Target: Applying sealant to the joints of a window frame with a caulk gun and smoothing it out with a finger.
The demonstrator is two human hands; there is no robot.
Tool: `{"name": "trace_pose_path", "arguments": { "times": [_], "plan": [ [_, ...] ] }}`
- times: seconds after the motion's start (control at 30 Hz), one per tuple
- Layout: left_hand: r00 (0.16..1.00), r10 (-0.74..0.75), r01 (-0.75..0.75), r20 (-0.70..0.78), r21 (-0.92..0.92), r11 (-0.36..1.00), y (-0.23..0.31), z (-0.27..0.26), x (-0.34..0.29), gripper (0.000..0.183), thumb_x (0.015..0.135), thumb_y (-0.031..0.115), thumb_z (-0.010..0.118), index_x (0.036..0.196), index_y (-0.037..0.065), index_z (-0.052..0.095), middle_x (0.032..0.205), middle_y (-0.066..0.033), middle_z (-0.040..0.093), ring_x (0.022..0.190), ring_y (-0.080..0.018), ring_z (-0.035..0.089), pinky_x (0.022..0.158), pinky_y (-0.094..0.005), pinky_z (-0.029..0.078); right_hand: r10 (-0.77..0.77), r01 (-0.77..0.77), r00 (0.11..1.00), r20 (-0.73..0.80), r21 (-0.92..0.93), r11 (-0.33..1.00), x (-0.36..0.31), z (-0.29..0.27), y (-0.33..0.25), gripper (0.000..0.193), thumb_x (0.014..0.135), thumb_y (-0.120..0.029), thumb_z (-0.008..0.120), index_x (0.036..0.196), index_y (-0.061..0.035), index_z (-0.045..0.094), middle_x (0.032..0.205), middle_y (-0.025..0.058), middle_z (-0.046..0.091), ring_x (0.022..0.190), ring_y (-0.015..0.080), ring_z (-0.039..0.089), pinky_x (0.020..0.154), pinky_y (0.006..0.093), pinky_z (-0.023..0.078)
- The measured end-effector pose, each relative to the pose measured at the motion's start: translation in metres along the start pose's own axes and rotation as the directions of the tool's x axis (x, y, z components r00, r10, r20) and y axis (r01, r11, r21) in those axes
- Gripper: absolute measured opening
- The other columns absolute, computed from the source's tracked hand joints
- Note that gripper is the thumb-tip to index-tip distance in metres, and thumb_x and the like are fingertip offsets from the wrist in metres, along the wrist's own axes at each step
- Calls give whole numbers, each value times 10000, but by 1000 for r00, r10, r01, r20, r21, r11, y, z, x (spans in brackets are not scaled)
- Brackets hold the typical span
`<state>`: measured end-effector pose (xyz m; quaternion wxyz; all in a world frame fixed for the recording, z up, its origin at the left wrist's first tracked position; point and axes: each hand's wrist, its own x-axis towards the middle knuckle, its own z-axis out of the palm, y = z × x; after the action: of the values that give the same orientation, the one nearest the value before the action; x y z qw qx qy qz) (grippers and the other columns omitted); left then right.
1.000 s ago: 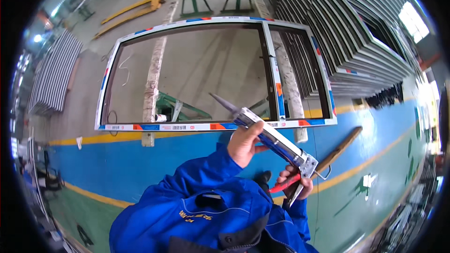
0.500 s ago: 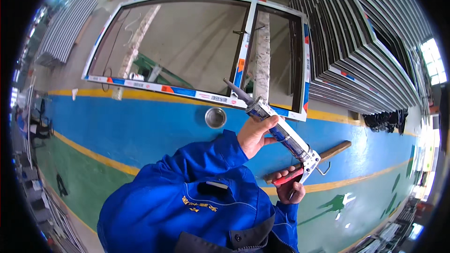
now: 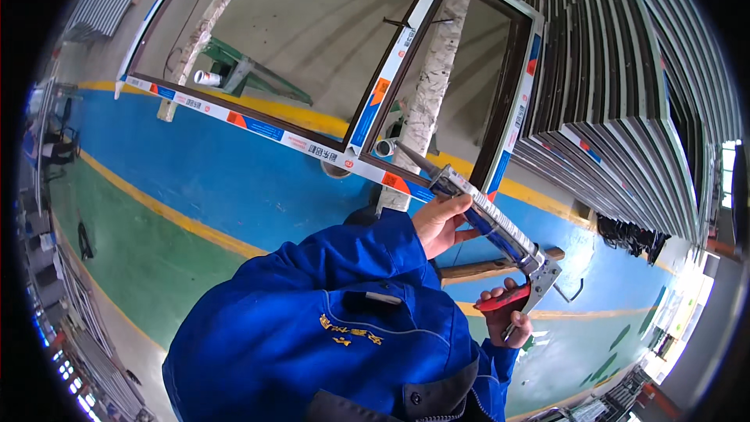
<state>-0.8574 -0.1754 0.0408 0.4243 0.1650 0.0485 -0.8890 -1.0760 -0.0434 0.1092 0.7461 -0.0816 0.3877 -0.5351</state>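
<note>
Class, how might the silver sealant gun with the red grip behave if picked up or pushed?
The silver sealant gun with a red grip would probably stay stiff, given its metal-looking barrel. Pushed, it likely wouldn't roll far, since that grip juts out. It might tip one-handed: the left hand supports the barrel, the right hand the grip.

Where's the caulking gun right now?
The caulking gun sits right of centre in the head view, held by the left hand and right hand, nozzle toward the window frame.

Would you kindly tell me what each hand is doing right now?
Left hand: closed around the front part of the caulking gun, supporting it.
Right hand: closed on the gun's red handle.
</note>
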Motion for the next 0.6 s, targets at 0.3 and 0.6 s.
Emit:
{"name": "trace_pose_path", "arguments": {
  "times": [0.3,0.6],
  "plan": [
    [935,260,-241,-240,106,965,12,14,27,233,832,336,710,971,186,598,936,27,641,917,-122,600,765,-361,479,228,-243,965,130,115,963,82,-26,-48,632,711,-131,618,1289,18,408,1131,182,577,1055,353,547,906,508,468],
    [819,498,-459,-286,195,867,-9,49,71,246,859,294,683,1058,178,595,1009,25,632,939,-123,594,786,-358,487,428,-503,825,368,135,854,160,-53,-125,614,717,-75,593,1288,44,400,1127,224,580,1094,419,532,904,542,489]
  ]
}}
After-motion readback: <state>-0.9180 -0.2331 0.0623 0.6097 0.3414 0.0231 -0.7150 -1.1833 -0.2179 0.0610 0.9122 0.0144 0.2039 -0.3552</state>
